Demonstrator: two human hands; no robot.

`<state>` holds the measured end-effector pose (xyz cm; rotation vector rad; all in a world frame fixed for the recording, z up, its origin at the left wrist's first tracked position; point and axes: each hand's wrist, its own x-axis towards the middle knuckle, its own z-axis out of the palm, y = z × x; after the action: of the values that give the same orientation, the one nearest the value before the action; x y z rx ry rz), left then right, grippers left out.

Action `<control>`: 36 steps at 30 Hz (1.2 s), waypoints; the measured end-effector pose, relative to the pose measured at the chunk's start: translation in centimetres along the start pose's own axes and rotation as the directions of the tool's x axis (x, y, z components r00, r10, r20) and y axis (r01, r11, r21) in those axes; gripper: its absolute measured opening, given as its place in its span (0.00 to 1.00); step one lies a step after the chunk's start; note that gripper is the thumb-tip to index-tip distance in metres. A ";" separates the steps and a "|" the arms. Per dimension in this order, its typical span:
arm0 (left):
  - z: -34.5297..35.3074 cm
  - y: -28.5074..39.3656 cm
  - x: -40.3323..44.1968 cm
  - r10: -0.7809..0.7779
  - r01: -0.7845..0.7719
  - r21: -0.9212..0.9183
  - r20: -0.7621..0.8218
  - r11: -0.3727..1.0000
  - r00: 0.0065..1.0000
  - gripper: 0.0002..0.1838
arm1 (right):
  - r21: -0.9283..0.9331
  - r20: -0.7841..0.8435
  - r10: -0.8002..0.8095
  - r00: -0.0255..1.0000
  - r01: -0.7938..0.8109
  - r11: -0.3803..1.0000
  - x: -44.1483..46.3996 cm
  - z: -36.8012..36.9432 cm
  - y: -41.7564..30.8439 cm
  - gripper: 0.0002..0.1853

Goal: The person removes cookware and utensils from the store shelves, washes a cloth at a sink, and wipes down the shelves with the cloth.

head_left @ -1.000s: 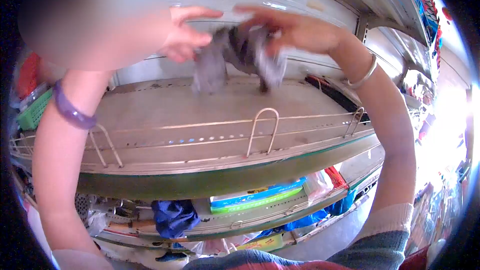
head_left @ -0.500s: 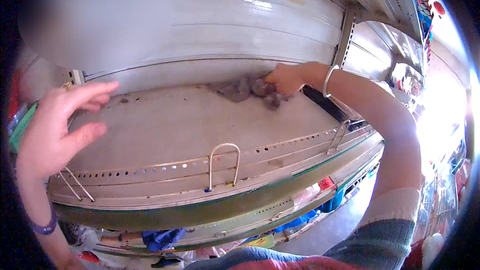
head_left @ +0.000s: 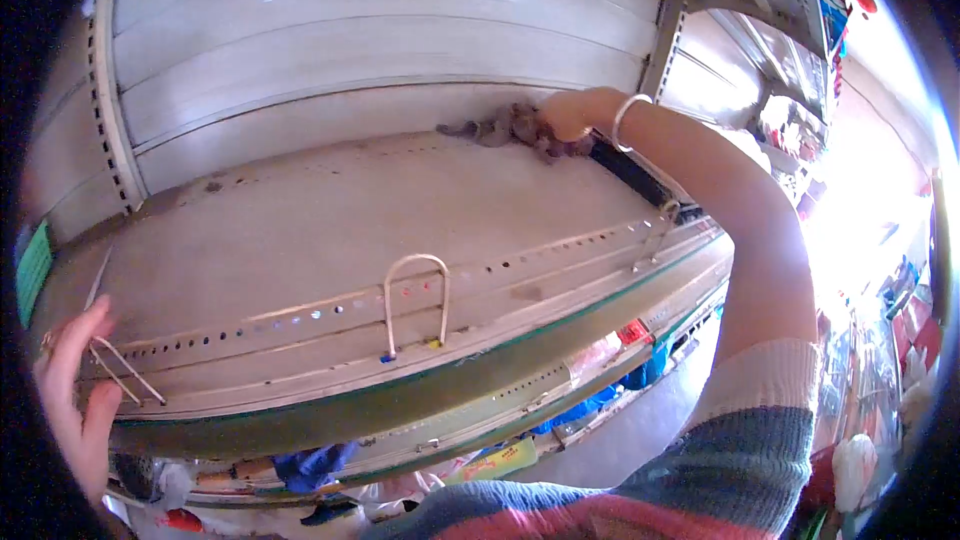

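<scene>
My right hand point(head_left: 572, 117) presses a crumpled grey-brown cloth point(head_left: 500, 127) against the back right of a metal shelf point(head_left: 300, 215), close to the back panel. Its fingers are closed on the cloth and partly hidden by it. At the shelf's front left corner is my left hand point(head_left: 78, 390), thumb and fingers apart, right beside a bent wire loop point(head_left: 128, 372). Whether it touches the wire I cannot tell. Dark specks of dirt point(head_left: 213, 187) lie along the shelf's rear left.
Another wire loop point(head_left: 417, 262) stands up from the perforated front edge. A black strip-like object point(head_left: 630, 175) lies at the shelf's right end. Slotted uprights point(head_left: 112, 120) frame the panel. Lower shelves hold a blue cloth-like item point(head_left: 312, 465) and packages. A green basket point(head_left: 33, 273) is at left.
My left hand has dropped from above the shelf to its front left corner. The right hand and cloth appear higher and slightly right in view; the camera has also shifted.
</scene>
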<state>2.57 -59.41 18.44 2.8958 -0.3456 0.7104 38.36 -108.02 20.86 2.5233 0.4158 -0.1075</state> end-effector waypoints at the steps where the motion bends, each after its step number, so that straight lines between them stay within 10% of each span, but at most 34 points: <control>1: 0.1 -0.6 -0.5 -0.008 0.008 0.031 0.013 1.000 1.000 0.28 | 0.117 -0.025 -0.063 0.998 0.066 0.991 0.2 0.4 0.5 0.17; 9: 2.5 -0.3 -0.8 -0.057 0.055 -0.016 -0.151 0.998 0.987 0.26 | -0.155 0.079 -0.063 0.995 0.075 0.985 -2.6 0.0 -0.5 0.15; 21: 4.2 -1.4 -1.2 0.072 -0.065 0.031 -0.376 0.997 0.924 0.28 | 0.028 0.026 -0.225 0.974 0.224 0.974 2.2 -6.8 -10.2 0.14; 26: 4.7 -2.2 -1.4 0.149 -0.079 0.183 -0.406 0.980 0.902 0.29 | -0.034 -0.296 -0.521 0.801 0.536 0.843 1.9 -15.7 -23.8 0.15; 31: 4.3 -4.0 -2.1 0.220 -0.069 0.344 -0.423 0.936 0.879 0.28 | 0.014 -0.403 -0.561 0.723 0.617 0.787 2.4 -13.5 -22.0 0.13; 34: 3.8 -5.9 -3.0 0.207 -0.014 0.419 -0.419 0.908 0.884 0.27 | 0.192 -0.198 -0.410 0.890 0.445 0.875 0.5 -9.2 -14.3 0.17; 36: 4.1 -7.2 -3.4 0.169 -0.005 0.349 -0.440 0.937 0.882 0.26 | -0.034 -0.056 -0.173 0.983 0.171 0.985 -0.3 -7.7 -11.3 0.16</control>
<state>3.24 -52.64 12.68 2.8822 -0.3195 1.5856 34.42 -94.88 21.32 2.4632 0.6546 -0.0936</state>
